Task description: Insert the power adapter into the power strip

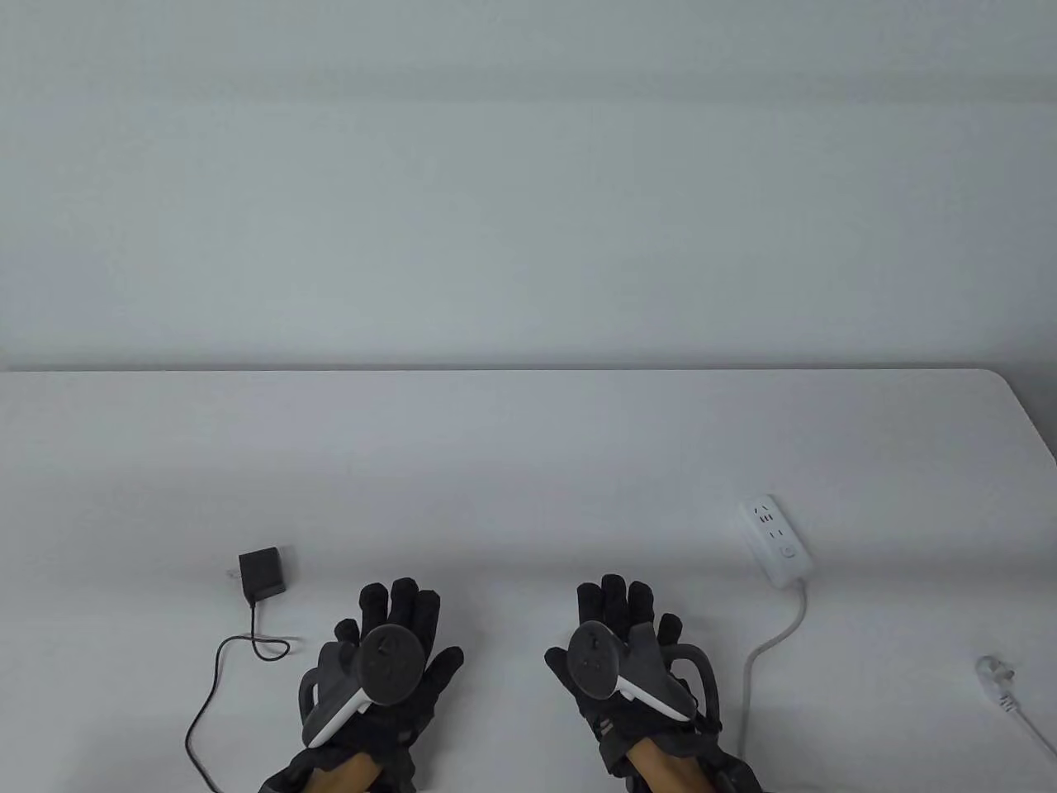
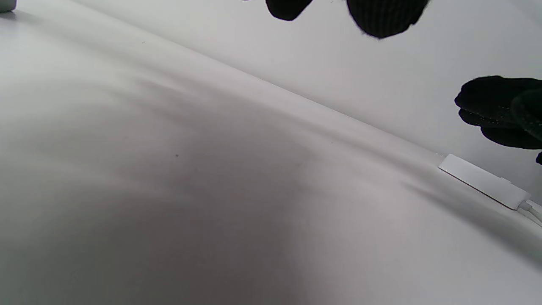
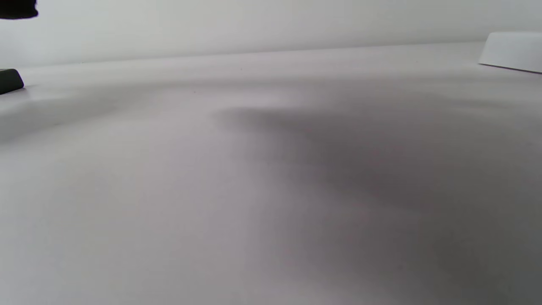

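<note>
A black power adapter (image 1: 263, 572) lies on the white table (image 1: 528, 446) at the front left, its thin black cable (image 1: 216, 669) looping toward the front edge. A white power strip (image 1: 774, 539) lies at the right, sockets facing up, its white cord (image 1: 772, 640) running to the front. My left hand (image 1: 395, 640) lies palm down, fingers spread, empty, right of the adapter. My right hand (image 1: 623, 632) lies palm down, empty, left of the strip. The strip also shows in the left wrist view (image 2: 482, 181) and the right wrist view (image 3: 512, 51). The adapter's edge shows in the right wrist view (image 3: 10, 80).
A white plug (image 1: 995, 676) on the end of a cord lies near the table's right front edge. A pale wall (image 1: 528, 182) stands behind the table's far edge. The table's right corner is rounded.
</note>
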